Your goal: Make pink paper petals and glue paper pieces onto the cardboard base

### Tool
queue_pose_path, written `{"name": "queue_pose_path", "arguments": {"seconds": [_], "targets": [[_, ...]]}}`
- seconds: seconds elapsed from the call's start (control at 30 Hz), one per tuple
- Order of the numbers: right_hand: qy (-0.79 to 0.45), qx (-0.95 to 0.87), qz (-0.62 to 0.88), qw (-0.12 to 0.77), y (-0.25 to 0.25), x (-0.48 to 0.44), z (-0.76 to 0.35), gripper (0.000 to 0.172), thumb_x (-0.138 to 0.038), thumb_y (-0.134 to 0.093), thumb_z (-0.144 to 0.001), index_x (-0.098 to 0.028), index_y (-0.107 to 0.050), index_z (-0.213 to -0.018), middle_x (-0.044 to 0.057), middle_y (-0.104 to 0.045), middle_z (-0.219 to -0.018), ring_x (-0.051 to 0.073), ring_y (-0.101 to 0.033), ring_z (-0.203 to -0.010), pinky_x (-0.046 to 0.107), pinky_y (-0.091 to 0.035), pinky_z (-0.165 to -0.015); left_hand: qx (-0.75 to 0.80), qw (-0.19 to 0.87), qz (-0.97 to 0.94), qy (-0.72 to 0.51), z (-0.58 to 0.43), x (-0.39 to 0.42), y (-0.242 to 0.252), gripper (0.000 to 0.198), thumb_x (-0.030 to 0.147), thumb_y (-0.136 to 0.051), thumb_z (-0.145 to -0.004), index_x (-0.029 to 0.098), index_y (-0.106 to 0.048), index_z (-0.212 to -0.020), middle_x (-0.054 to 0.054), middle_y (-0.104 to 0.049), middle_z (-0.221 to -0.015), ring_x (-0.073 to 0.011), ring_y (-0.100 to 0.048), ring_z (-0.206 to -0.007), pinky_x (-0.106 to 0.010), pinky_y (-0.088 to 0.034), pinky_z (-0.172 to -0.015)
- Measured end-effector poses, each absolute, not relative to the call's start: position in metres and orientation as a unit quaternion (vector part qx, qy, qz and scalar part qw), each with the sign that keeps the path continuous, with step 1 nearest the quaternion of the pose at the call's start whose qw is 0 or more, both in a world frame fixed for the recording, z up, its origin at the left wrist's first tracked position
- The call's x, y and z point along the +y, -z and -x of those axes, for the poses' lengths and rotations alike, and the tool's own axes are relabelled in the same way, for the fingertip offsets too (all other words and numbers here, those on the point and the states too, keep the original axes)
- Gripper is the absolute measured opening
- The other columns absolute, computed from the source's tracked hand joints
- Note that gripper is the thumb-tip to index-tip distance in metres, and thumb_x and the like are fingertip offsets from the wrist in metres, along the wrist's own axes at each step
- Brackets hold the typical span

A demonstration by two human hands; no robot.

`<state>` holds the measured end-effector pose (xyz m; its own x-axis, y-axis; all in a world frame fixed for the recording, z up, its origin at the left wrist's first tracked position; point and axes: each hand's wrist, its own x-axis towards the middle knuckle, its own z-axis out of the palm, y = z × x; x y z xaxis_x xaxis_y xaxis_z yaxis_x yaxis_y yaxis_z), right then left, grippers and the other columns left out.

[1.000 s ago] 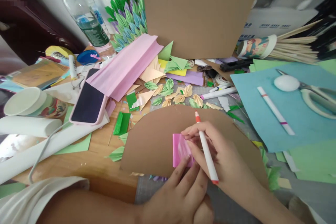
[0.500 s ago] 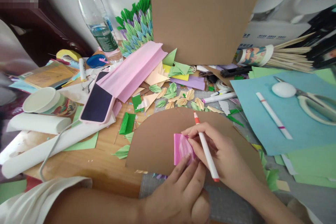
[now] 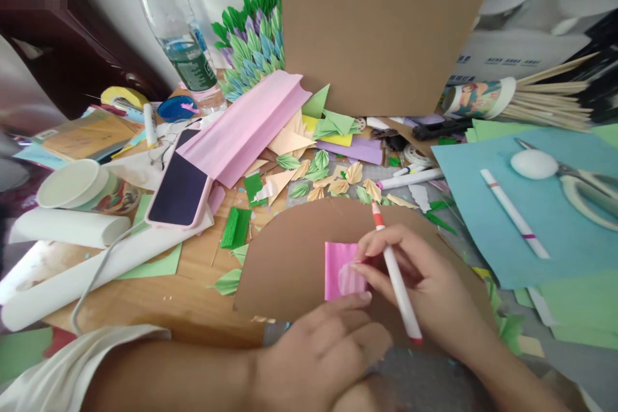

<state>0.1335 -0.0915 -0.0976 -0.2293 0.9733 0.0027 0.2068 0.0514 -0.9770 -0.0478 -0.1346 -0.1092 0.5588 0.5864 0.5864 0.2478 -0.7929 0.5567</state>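
A square of bright pink paper (image 3: 332, 270) lies on the brown cardboard (image 3: 284, 251). On its right part rests a small, paler pink rounded piece of paper (image 3: 351, 280), pinched at the upper right edge by the thumb and index finger of my right hand (image 3: 410, 270). That same hand holds a white marker with red ends (image 3: 398, 280) slanting between its fingers, the red tip pointing up and away from the paper. My left hand (image 3: 333, 341) is at the lower edge of the pink square, its index finger stretched out and the others loosely bent, holding nothing.
Pleated paper leaves (image 3: 338, 183) lie scattered beyond the cardboard. On the left are a phone (image 3: 178, 187), paper cup (image 3: 72, 187) and water bottle (image 3: 186, 58). Scissors (image 3: 584, 187) and another marker (image 3: 514, 212) lie on blue paper (image 3: 476, 219) at right. A large cardboard sheet (image 3: 381, 26) stands behind.
My left fingers have come off the pale pink piece and drawn down to the pink square's lower edge. The right hand still pinches the piece, now uncovering more of it.
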Motion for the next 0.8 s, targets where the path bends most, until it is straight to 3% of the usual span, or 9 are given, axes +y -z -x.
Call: {"name": "queue_pose_path", "arguments": {"seconds": [0.13, 0.27, 0.33, 0.53, 0.8], "targets": [[-0.503, -0.585, 0.456, 0.443, 0.090, -0.095, -0.134, 0.021, -0.017, -0.067, -0.086, -0.030, -0.052, -0.089, -0.005, -0.062, -0.084, 0.008, -0.063, -0.073, 0.015, -0.055, -0.064, 0.355, 0.281, -0.757, -0.471, 0.055, -0.112, 0.089, 0.035, 0.008, -0.067, -0.076, 0.020, -0.040, -0.096, -0.010, -0.052, -0.103, -0.0203, -0.058, -0.099, -0.034, -0.056, -0.082], [-0.522, -0.547, 0.452, 0.474, 0.087, -0.102, -0.129, 0.021, -0.018, -0.068, -0.085, -0.029, -0.051, -0.089, -0.005, -0.061, -0.082, 0.008, -0.064, -0.067, 0.018, -0.058, -0.062, 0.357, 0.588, -0.591, -0.421, 0.053, -0.098, 0.083, 0.027, 0.016, -0.060, -0.090, 0.022, -0.034, -0.091, -0.003, -0.055, -0.092, -0.0118, -0.059, -0.080, -0.027, -0.053, -0.070], [-0.523, -0.529, 0.456, 0.489, 0.086, -0.104, -0.127, 0.022, -0.017, -0.069, -0.084, -0.028, -0.051, -0.088, -0.005, -0.061, -0.082, 0.008, -0.065, -0.067, 0.018, -0.058, -0.063, 0.332, 0.687, -0.510, -0.397, 0.050, -0.097, 0.083, 0.025, 0.018, -0.057, -0.093, 0.022, -0.033, -0.087, 0.001, -0.053, -0.083, -0.0078, -0.056, -0.069, -0.021, -0.050, -0.063], [-0.510, -0.528, 0.477, 0.483, 0.081, -0.106, -0.126, 0.020, -0.019, -0.071, -0.083, -0.028, -0.053, -0.085, -0.006, -0.064, -0.076, 0.006, -0.063, -0.065, 0.012, -0.053, -0.060, 0.282, 0.715, -0.459, -0.446, 0.047, -0.102, 0.086, 0.033, 0.009, -0.061, -0.090, 0.021, -0.032, -0.082, 0.006, -0.050, -0.074, -0.0023, -0.048, -0.060, -0.012, -0.042, -0.056], [-0.496, -0.548, 0.482, 0.470, 0.083, -0.105, -0.127, 0.020, -0.017, -0.068, -0.084, -0.027, -0.052, -0.085, -0.006, -0.063, -0.078, 0.007, -0.062, -0.066, 0.013, -0.053, -0.061, 0.285, 0.754, -0.398, -0.438, 0.048, -0.099, 0.088, 0.036, 0.004, -0.062, -0.089, 0.020, -0.031, -0.079, 0.004, -0.059, -0.078, -0.0012, -0.057, -0.064, -0.009, -0.048, -0.059]]}}
